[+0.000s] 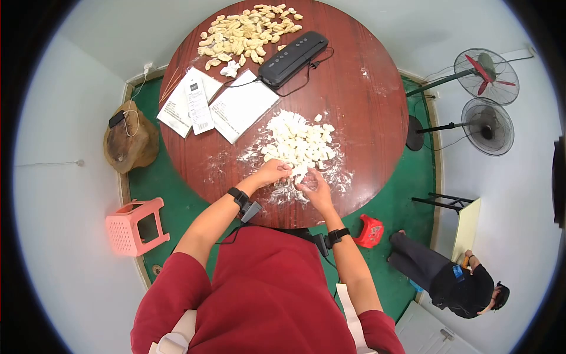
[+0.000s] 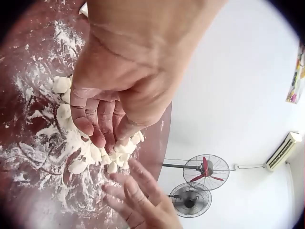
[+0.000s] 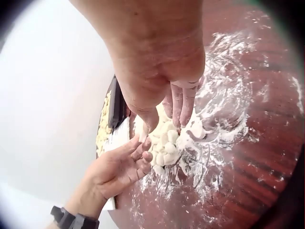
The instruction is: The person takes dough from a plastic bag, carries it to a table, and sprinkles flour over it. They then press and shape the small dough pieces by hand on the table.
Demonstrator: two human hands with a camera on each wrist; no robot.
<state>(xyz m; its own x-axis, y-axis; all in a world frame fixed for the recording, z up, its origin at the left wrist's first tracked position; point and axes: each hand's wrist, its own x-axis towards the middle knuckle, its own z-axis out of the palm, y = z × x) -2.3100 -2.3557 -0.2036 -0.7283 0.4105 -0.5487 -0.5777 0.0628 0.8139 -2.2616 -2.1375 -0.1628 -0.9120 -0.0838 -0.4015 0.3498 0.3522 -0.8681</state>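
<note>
A small piece of white dough (image 1: 300, 172) is between the two hands, over the near edge of a floured pile of dough pieces (image 1: 298, 141). From its left side, the left hand (image 1: 274, 171) pinches it at the fingertips. The right hand (image 1: 317, 189) holds the other side between thumb and fingers. In the left wrist view the left hand (image 2: 128, 81) hangs over the pile, hiding part of it, and the right hand (image 2: 147, 200) is close by. The right wrist view has the dough (image 3: 143, 132) beside the right thumb, near the left fingertips.
On the round table (image 1: 365, 130) are scattered flour, a black appliance (image 1: 293, 59) with a cord, white packets (image 1: 244, 106) and a heap of yellowish shaped pieces (image 1: 247, 29). Stools and fans surround it. Another person (image 1: 460, 283) is at the lower right.
</note>
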